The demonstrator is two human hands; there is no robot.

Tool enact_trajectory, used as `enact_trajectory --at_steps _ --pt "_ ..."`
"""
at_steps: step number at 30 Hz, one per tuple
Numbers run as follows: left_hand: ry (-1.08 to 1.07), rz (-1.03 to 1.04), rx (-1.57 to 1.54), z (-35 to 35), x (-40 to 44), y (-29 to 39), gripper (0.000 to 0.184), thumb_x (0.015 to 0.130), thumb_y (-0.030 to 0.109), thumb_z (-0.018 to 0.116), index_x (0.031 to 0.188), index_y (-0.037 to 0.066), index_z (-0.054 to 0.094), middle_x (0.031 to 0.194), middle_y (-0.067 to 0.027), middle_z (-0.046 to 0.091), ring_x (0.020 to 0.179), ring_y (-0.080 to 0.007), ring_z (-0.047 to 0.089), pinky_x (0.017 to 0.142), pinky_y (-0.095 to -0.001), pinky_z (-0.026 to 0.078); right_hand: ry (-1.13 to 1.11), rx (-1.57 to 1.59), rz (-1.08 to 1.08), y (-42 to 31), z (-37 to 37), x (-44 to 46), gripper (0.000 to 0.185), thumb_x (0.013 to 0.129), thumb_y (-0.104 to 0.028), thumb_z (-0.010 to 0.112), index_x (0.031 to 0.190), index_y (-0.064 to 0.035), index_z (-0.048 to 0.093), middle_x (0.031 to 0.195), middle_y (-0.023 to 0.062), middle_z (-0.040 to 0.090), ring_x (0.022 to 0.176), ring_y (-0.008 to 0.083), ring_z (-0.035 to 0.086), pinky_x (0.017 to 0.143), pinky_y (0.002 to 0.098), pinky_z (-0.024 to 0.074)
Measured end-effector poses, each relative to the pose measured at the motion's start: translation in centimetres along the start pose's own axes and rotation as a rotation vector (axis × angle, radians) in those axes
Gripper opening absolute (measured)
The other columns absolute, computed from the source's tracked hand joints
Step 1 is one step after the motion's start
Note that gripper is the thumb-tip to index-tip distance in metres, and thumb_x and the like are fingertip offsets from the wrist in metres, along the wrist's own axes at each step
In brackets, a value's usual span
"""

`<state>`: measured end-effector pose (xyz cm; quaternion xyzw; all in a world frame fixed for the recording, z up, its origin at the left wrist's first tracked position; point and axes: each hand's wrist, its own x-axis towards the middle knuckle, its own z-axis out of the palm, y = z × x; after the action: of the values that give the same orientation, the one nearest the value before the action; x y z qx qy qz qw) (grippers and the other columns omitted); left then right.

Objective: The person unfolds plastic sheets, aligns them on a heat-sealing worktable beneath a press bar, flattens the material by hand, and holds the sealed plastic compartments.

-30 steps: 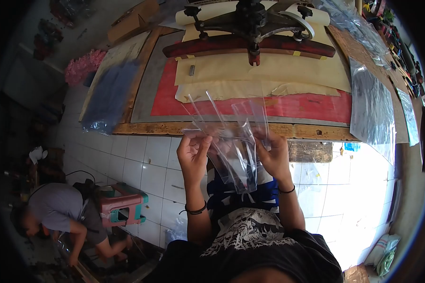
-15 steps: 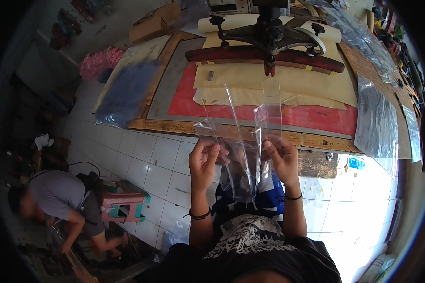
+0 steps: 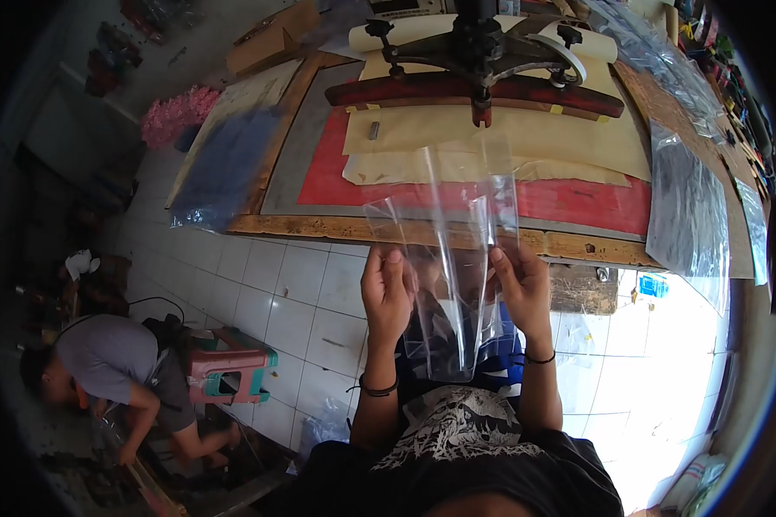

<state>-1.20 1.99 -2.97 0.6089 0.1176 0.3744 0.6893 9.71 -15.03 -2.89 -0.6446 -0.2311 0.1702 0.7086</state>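
A clear plastic piece (image 3: 462,332), folded or creased lengthwise, is held upright in front of my body; whether it is a sheet or a bag I cannot tell. My left hand (image 3: 388,291) pinches its left side, thumb toward me. On the right side, my right hand (image 3: 524,289) grips it between thumb and fingers. The fingers behind the plastic show only partly. Its upper end overlaps the view of the worktable's wooden front edge (image 3: 319,227), and its lower end hangs above my lap.
On the worktable lie a red sheet (image 3: 319,177) and tan paper (image 3: 405,138), beneath a black clamp-like press (image 3: 483,73). Clear plastic sheets (image 3: 685,194) hang over the right edge. At lower left, a co-worker (image 3: 108,345) bends beside a plastic stool (image 3: 233,366).
Both hands have drawn slightly closer together, the left moving right. The plastic's folds have narrowed, and its top edges have shifted. My view has tilted slightly.
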Motion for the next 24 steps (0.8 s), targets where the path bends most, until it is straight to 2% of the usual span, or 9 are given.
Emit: enact_trajectory --at_steps 4,7,11,13,14,17,18,21,24 --pt "-0.037 -0.024 0.009 0.8 0.4 -0.6 0.019 0.113 0.023 0.051 0.107 0.005 0.056 0.067 0.0031 0.047 0.056 -0.0047 0.044 0.051 -0.0231 0.036 0.105 -0.038 -0.051 -1.0 -0.7 -0.5 0.023 0.106 -0.014 0.062 0.117 0.0054 0.067 0.078 0.0090 0.074 0.059 0.0114 0.068 0.051 0.0260 0.0528" --pt "-0.057 0.008 0.085 1.9 0.6 -1.0 0.018 0.113 0.021 0.051 0.106 0.005 0.056 0.067 0.0030 0.048 0.057 -0.0044 0.044 0.051 -0.0232 0.036 0.171 -0.190 -0.165 -1.2 -1.3 -0.7 0.022 0.106 -0.013 0.063 0.116 0.0063 0.067 0.079 0.0100 0.075 0.060 0.0117 0.069 0.052 0.0256 0.0523" --pt "-0.090 -0.114 0.191 3.1 0.6 -1.4 0.017 0.110 0.016 0.058 0.100 0.003 0.054 0.069 0.0011 0.057 0.057 -0.0031 0.046 0.055 -0.0211 0.040 0.240 -0.204 -0.071 -0.7 -2.4 -1.1 0.026 0.104 -0.012 0.065 0.122 0.0069 0.062 0.078 0.0122 0.075 0.057 0.0126 0.068 0.050 0.0260 0.0511" --pt "-0.082 -0.045 0.212 3.9 0.5 -1.9 0.014 0.107 0.014 0.063 0.107 0.003 0.053 0.065 0.0023 0.055 0.053 -0.0026 0.045 0.049 -0.0213 0.035 0.292 -0.167 0.010 -1.2 -2.6 -1.5 0.030 0.103 -0.011 0.066 0.126 0.0069 0.059 0.077 0.0130 0.075 0.055 0.0132 0.068 0.048 0.0268 0.0501" --pt "-0.078 -0.007 0.224 4.3 0.5 -2.1 0.016 0.106 0.012 0.065 0.110 0.004 0.052 0.063 0.0030 0.054 0.051 -0.0024 0.045 0.046 -0.0214 0.033 0.300 -0.198 -0.003 -0.7 -3.1 -1.6 0.039 0.103 -0.010 0.066 0.135 0.0055 0.051 0.076 0.0132 0.075 0.052 0.0139 0.067 0.044 0.0277 0.0498" --pt "-0.048 -0.056 0.094 4.8 0.2 -1.8 0.030 0.102 0.009 0.069 0.120 0.004 0.046 0.065 0.0005 0.058 0.050 -0.0028 0.047 0.045 -0.0214 0.034 0.303 -0.234 0.016 -1.8 -3.5 -1.9 0.044 0.103 -0.010 0.066 0.141 0.0021 0.046 0.075 0.0126 0.075 0.051 0.0139 0.067 0.042 0.0272 0.0488" --pt "-0.077 -0.079 0.107 4.7 0.3 -1.6 0.042 0.100 0.008 0.071 0.130 0.005 0.041 0.064 -0.0011 0.059 0.048 -0.0037 0.048 0.043 -0.0216 0.035 0.301 -0.258 0.025 -2.0 -3.5 -1.9 0.046 0.103 -0.010 0.065 0.143 0.0005 0.045 0.075 0.0126 0.075 0.051 0.0135 0.067 0.042 0.0268 0.0485" --pt "-0.149 -0.230 0.067 4.2 0.1 -0.2 0.043 0.103 0.010 0.069 0.134 0.004 0.040 0.067 -0.0011 0.059 0.059 -0.0030 0.053 0.050 -0.0197 0.039 0.290 -0.274 0.046 -2.8 -3.2 -1.5 0.050 0.103 -0.009 0.065 0.147 -0.0036 0.042 0.075 0.0121 0.075 0.049 0.0123 0.065 0.041 0.0258 0.0476" --pt "-0.097 -0.183 0.072 2.5 -0.1 -0.6 0.043 0.103 0.010 0.068 0.136 0.005 0.040 0.067 -0.0013 0.059 0.055 -0.0026 0.051 0.046 -0.0200 0.036 0.253 -0.242 0.048 -3.4 -2.3 -1.2 0.052 0.103 -0.007 0.064 0.150 -0.0059 0.041 0.075 0.0107 0.075 0.046 0.0114 0.063 0.041 0.0249 0.0461"
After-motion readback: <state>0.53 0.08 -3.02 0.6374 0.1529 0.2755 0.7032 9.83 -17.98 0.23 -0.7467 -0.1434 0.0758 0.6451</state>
